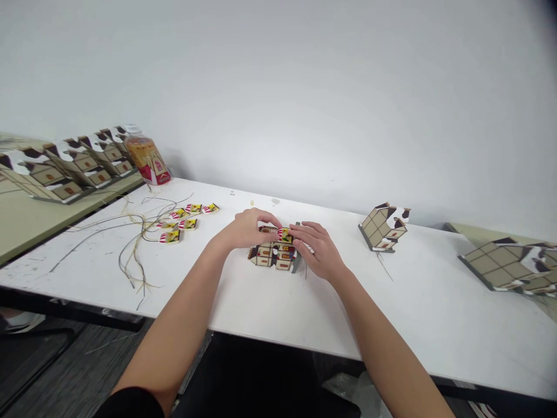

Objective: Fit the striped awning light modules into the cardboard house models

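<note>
A small model house [272,259] lies on its back on the white table, its windowed front facing up. Over it sits a little yellow shopfront piece [285,234] with a red-and-white striped awning. My left hand [251,228] grips this piece at its left edge between thumb and fingers. From the other side, my right hand [318,251] has its fingertips against the piece's right edge, close to the house's grey-green base. Thin wires stick out beneath my right hand. Whether the piece touches the house is hard to see.
Several similar yellow pieces [180,224] with long wires [141,232] lie at the left. One model house [385,227] stands at right; others [513,264] are at the far right. More houses [78,162] line the left table beside a bottle [148,157]. A wall rises behind.
</note>
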`<move>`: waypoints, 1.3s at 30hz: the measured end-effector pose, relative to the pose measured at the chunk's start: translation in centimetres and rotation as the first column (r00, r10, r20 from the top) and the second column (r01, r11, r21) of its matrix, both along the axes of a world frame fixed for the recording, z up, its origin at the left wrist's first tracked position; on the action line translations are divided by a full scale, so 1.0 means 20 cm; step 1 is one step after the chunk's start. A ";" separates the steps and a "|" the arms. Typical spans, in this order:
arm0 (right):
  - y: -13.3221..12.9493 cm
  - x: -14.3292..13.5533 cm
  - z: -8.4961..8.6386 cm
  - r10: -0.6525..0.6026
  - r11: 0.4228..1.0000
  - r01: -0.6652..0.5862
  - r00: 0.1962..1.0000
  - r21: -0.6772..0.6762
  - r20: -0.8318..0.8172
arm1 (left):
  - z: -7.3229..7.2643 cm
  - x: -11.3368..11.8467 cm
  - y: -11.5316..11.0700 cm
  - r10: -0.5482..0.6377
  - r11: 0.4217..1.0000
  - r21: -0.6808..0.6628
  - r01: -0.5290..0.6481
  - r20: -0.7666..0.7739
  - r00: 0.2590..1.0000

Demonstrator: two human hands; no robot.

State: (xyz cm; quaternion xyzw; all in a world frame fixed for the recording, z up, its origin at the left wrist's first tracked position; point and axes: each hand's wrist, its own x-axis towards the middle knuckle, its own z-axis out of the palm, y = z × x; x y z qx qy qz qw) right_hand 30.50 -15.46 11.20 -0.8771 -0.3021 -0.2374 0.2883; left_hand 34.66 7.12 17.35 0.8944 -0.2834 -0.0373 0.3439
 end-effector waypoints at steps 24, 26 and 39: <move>0.01 -0.02 0.04 0.039 0.997 -0.035 0.997 -0.065 0.069 | -0.03 0.01 -0.01 0.003 1.000 0.018 -0.002 -0.050 0.999; 0.01 -0.03 0.05 0.035 0.997 -0.031 0.998 -0.072 0.059 | -0.04 0.02 -0.01 -0.018 1.000 0.007 0.018 -0.066 0.998; 0.03 -0.02 0.05 0.004 0.997 -0.004 1.000 -0.078 0.005 | 0.00 0.01 -0.04 0.111 0.993 0.069 -0.099 -0.204 0.973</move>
